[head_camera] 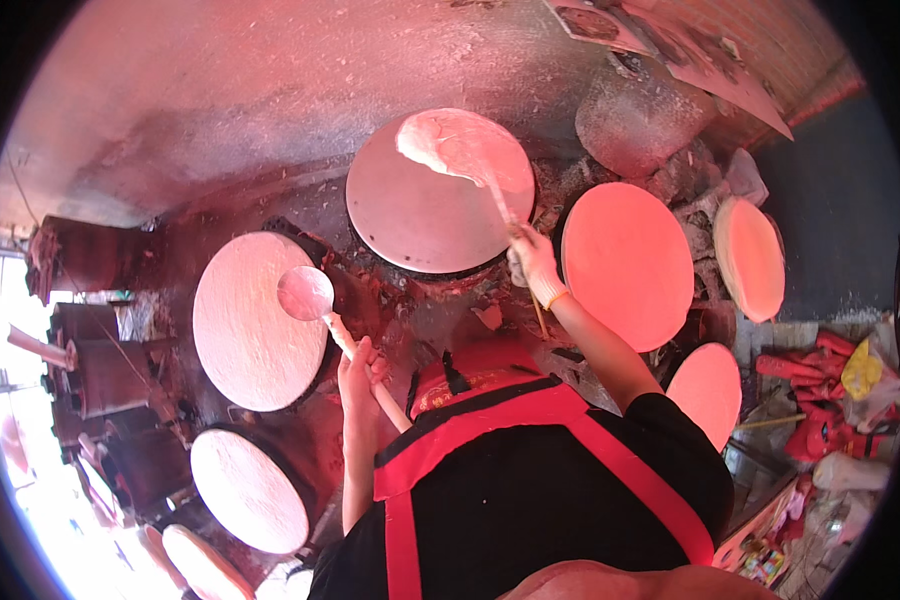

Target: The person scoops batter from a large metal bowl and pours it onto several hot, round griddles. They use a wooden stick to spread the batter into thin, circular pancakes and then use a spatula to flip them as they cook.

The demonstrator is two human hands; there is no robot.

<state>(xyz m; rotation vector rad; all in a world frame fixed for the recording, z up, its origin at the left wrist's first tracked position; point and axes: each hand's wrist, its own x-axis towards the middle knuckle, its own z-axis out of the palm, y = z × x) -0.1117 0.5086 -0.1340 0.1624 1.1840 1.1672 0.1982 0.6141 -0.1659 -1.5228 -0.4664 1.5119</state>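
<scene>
My left hand point(361, 367) is bare and wraps the pale handle of a metal ladle point(305, 292). The ladle's round bowl hangs over a pancake-like sheet point(247, 345) that covers a round griddle at left. In a white knit glove with a yellow cuff, my right hand point(534, 259) grips a stick-handled spreader point(501, 201). Its far end meets wet batter point(457, 146), and the spreader's head cannot be made out there. This batter covers the far right part of a round griddle point(420, 217), whose near left surface is bare.
More covered round griddles stand at right point(630, 266), far right point(750, 259) and lower left point(249, 491). A sooty wall point(307, 90) rises behind the middle griddle. Dark metal drums point(116, 379) line the left side. Red items and plastic bags point(817, 375) lie at right.
</scene>
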